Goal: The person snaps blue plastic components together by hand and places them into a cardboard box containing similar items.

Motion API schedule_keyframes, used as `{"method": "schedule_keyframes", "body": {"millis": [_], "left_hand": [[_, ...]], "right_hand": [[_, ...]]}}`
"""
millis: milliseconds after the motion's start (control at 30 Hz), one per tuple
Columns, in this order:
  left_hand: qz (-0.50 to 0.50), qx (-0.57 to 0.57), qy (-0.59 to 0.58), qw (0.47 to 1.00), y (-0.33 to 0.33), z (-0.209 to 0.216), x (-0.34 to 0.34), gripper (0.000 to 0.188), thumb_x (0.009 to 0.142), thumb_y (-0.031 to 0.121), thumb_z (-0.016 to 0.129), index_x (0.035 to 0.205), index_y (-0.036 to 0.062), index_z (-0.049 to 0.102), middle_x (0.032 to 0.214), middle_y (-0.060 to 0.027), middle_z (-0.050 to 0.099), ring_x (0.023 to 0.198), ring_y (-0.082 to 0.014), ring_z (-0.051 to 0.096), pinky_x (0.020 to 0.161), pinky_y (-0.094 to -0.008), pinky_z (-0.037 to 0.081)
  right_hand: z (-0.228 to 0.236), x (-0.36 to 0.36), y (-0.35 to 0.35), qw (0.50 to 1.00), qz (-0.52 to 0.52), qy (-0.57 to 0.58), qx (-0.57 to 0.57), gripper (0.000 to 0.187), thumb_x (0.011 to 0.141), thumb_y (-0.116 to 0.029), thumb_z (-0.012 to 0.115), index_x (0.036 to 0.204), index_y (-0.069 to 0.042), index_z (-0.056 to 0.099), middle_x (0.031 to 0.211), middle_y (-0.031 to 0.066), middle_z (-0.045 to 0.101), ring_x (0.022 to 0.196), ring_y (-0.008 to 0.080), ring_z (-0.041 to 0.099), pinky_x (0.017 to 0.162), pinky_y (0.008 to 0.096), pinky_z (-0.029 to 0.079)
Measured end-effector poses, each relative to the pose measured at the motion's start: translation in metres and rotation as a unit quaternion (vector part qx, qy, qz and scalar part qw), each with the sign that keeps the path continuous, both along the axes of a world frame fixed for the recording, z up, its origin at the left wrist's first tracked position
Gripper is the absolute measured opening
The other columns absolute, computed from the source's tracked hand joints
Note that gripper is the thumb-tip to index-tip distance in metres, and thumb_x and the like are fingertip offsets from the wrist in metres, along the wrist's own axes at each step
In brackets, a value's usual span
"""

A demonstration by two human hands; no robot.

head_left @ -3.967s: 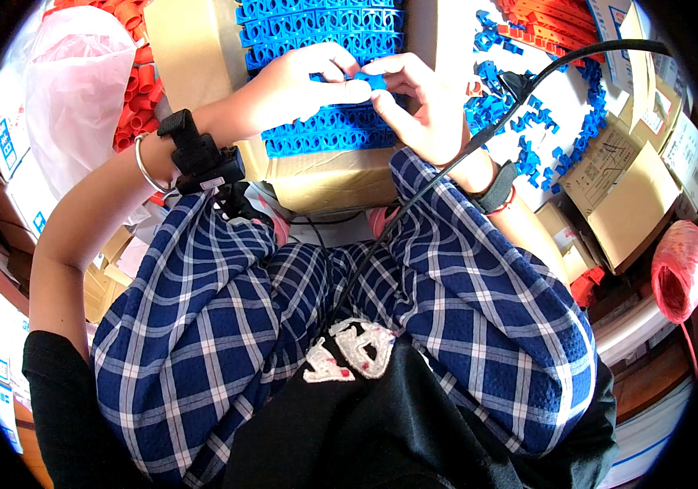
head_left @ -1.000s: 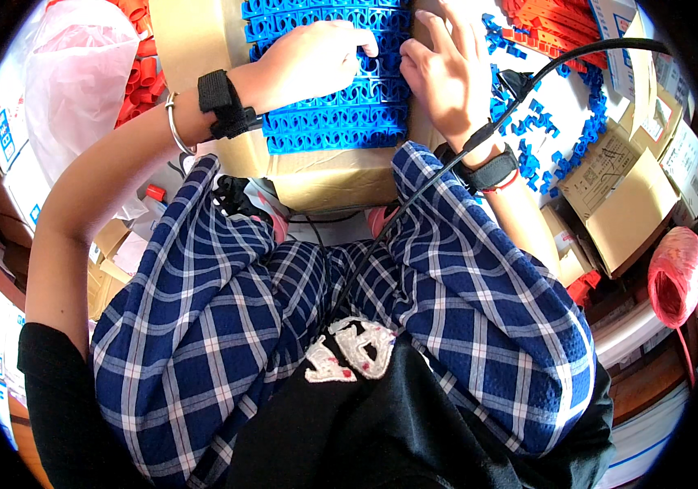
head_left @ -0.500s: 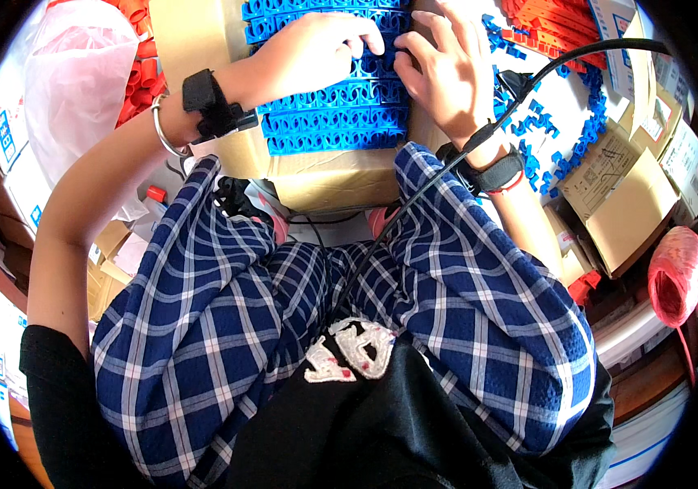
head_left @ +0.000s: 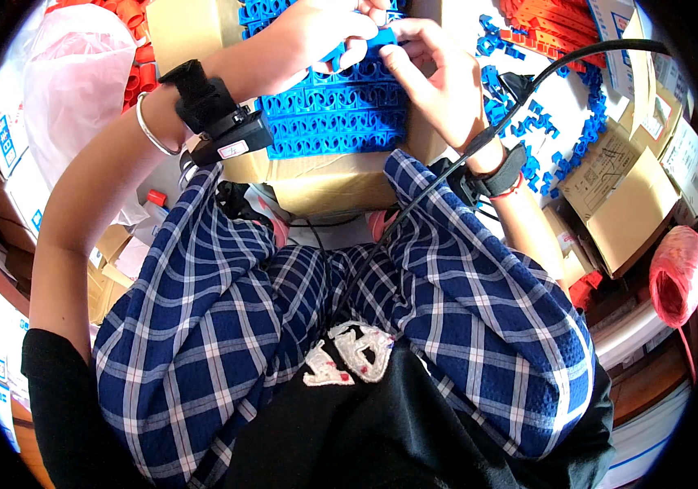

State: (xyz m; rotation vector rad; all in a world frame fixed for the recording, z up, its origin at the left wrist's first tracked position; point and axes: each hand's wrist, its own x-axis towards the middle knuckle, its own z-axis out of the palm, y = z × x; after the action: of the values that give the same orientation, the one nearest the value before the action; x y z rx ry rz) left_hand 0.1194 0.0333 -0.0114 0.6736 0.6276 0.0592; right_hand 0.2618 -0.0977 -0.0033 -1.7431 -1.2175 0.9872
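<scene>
A cardboard box stands in front of my knees, with rows of blue plastic clips packed inside it. Over the far half of these rows my two hands meet. My left hand is closed, its curled fingers around a blue clip. Thumb and fingers of my right hand pinch a blue plastic clip between the hands. The left fingertips touch this piece too. Fingers partly hide the exact shape of the held pieces.
Loose blue clips lie scattered right of the box, near a stack of red plastic strips. Red tube pieces and a clear plastic bag are at left. A black cable crosses over my right wrist. Opened cartons stand at far right.
Both hands have come together over the clips, and a blue piece now shows between them. The fingers of my right hand have closed from a looser, spread pose.
</scene>
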Motion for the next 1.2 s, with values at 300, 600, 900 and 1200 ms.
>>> {"method": "schedule_keyframes", "body": {"millis": [300,600,900,1200], "left_hand": [[-0.137,0.227,0.132,0.955,0.005,-0.062,-0.018,0.021,0.089,-0.001,0.052,0.106,0.0108,0.054,0.089,0.0002,0.05,0.045,-0.0046,0.043,0.037,-0.0201,0.032],[-0.138,0.383,0.059,0.912,-0.008,-0.088,-0.033,0.011,0.091,0.003,0.054,0.1,0.0083,0.057,0.083,0.0018,0.054,0.057,-0.0073,0.049,0.051,-0.0229,0.041],[-0.184,0.542,0.071,0.817,-0.018,-0.054,-0.016,0.013,0.082,0.013,0.062,0.093,0.0062,0.061,0.079,-0.0117,0.064,0.082,-0.0283,0.064,0.072,-0.0379,0.052],[-0.237,0.631,0.091,0.733,-0.029,-0.043,-0.003,0.025,0.085,0.02,0.061,0.106,0.0082,0.061,0.094,-0.012,0.061,0.089,-0.0287,0.062,0.079,-0.0395,0.053]], "right_hand": [[-0.019,0.007,-0.002,0.917,0.168,-0.35,0.087,0.016,0.082,-0.014,0.066,0.097,-0.009,0.064,0.081,0.0064,0.062,0.08,0.0236,0.062,0.067,0.0348,0.054],[-0.025,-0.003,-0.002,0.886,0.205,-0.414,0.024,0.018,0.082,-0.015,0.069,0.099,-0.01,0.067,0.085,0.0028,0.065,0.081,0.02,0.062,0.07,0.0306,0.053],[-0.024,0.0,-0.008,0.884,0.197,-0.42,0.063,0.008,0.075,-0.016,0.068,0.077,-0.01,0.064,0.083,0.0015,0.061,0.089,0.0189,0.059,0.071,0.0319,0.053],[-0.012,0.021,-0.011,0.822,0.184,-0.536,0.056,0.02,0.072,-0.021,0.072,0.091,-0.014,0.073,0.117,0.0021,0.061,0.115,0.0244,0.052,0.099,0.0395,0.04]]}}
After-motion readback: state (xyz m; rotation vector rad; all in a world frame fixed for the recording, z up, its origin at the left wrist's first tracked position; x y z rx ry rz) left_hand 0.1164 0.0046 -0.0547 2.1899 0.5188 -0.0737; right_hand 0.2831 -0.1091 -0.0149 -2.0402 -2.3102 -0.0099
